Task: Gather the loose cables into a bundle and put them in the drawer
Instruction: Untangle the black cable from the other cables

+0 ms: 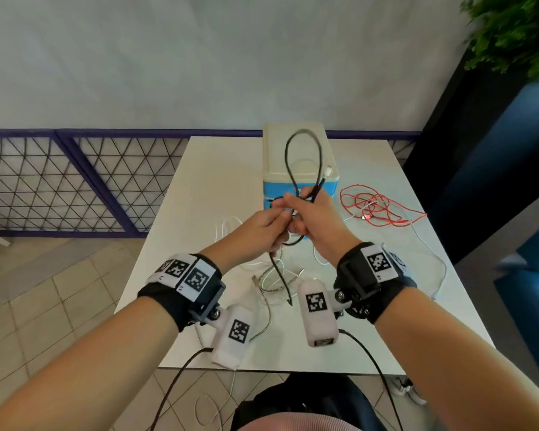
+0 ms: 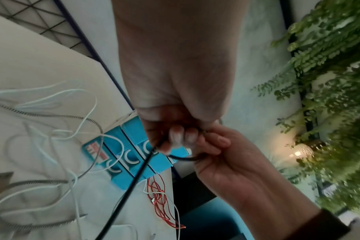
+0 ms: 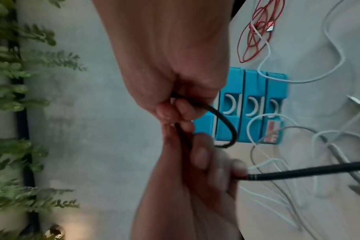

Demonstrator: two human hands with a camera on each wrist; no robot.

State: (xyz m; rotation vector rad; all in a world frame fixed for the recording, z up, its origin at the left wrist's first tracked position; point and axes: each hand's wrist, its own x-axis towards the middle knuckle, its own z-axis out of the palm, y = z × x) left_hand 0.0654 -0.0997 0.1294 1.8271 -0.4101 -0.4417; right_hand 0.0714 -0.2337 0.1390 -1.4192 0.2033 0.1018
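Both hands meet above the white table (image 1: 218, 169), in front of the blue drawer unit (image 1: 296, 150) with its cream top. My left hand (image 1: 262, 225) and right hand (image 1: 315, 213) both grip a black cable (image 1: 287, 154). A tall loop of it rises over the unit, and one end hangs down from the left hand. In the wrist views the black cable (image 2: 134, 181) (image 3: 226, 120) runs through curled fingers. The unit's three drawers (image 3: 253, 91) look closed. A red cable (image 1: 377, 209) lies tangled to the right. White cables (image 1: 231, 225) and a braided cable (image 1: 274, 287) lie loose under my hands.
A white cable (image 1: 430, 253) trails toward the table's right edge. A purple lattice fence (image 1: 59, 181) runs behind and to the left. A blue seat (image 1: 535, 181) and a green plant (image 1: 517, 32) stand on the right. A black bag (image 1: 308, 399) sits below the near edge.
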